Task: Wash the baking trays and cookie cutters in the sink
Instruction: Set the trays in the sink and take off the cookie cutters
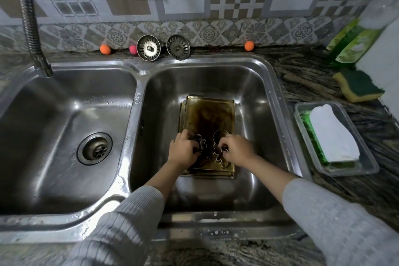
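Baking trays (208, 114), stacked, brown-stained: flat on the floor of the right sink basin (259, 84), toward its near edge; apparently unwashed. Cookie cutters (218, 153), metal: on the top tray's near end, left hand (183, 151) gripping one, right hand (237, 150) pinching another. Sponge (359, 85) and detergent bottle (354, 47) sit unused on the counter's right side, no water visibly running; washing judged barely begun.

We see the baking trays (210, 112) stacked flat on the floor of the right basin of the sink (265, 84), brassy metal with dark brown grime over the top one. On that top tray lie thin metal cookie cutters: a flower-shaped cutter (200, 143) at the left, a round cutter (219, 135) further back, and a figure-shaped cutter (220, 156) toward the near edge.
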Motion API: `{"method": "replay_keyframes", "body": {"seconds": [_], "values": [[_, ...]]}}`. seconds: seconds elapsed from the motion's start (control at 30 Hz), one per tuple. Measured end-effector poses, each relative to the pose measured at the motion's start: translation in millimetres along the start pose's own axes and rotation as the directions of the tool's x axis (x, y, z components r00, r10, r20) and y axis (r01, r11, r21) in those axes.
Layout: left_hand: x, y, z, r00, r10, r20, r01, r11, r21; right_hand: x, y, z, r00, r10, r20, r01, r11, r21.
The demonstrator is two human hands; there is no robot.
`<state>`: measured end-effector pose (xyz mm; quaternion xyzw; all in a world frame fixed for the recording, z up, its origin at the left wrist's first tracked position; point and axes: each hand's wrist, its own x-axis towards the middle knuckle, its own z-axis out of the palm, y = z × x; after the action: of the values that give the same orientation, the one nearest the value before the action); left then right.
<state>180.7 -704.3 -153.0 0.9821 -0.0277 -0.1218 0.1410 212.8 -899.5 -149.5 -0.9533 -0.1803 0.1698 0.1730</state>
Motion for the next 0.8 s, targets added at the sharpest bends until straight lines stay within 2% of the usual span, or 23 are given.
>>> {"method": "replay_keyframes", "body": {"seconds": [0.3,0.47,0.6,0.8], "values": [[-4,1,-13,1.000,0.030,0.005,-0.030,0.999,0.027,-1,-7,-4,0.998,0.046,-0.035,-0.040,0.983,0.178],[-21,5,-30,0.983,0.174,0.064,-0.181,0.974,0.138,-22,-10,-24,0.995,0.076,-0.059,-0.057,0.960,0.275],[-45,10,-29,0.947,0.284,0.152,-0.308,0.935,0.173,-55,-8,-21,0.992,0.128,-0.020,-0.119,0.964,0.236],[-64,11,-14,0.894,0.321,0.314,-0.399,0.888,0.230,-76,-6,-7,0.963,0.261,0.068,-0.266,0.961,0.076]]}}
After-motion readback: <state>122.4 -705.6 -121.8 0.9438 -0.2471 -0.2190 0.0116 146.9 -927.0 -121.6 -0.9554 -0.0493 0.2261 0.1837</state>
